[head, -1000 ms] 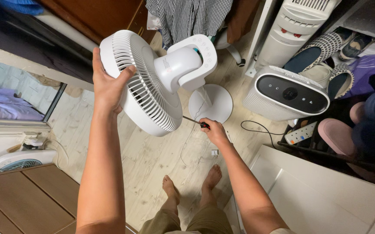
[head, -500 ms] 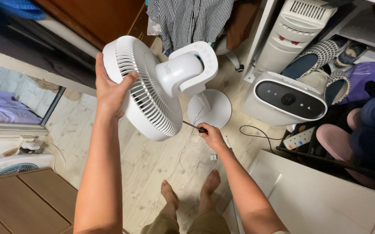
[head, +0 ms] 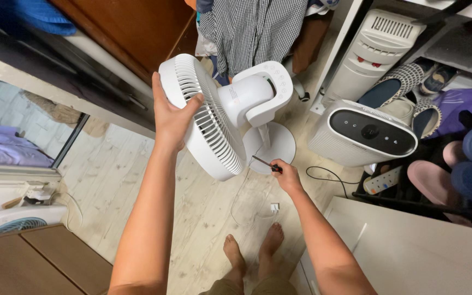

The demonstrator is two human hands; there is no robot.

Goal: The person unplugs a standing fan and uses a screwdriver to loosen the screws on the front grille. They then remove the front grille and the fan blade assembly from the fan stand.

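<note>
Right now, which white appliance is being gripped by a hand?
The white pedestal fan: the left hand grips its grille rim. The air purifier and tower unit stand untouched.

The fan (head: pixel 208 117) is white all over, with a slatted grille. The screwdriver (head: pixel 266 164) has a black-and-red handle and dark shaft. The shirt (head: pixel 252 33) is a fine black-and-white check. The air purifier (head: pixel 361 134) is white with a glossy black top. The floor (head: pixel 137 186) is pale, whitewashed wood grain. The slippers (head: pixel 405 71) are navy with white dotted edges.
</note>
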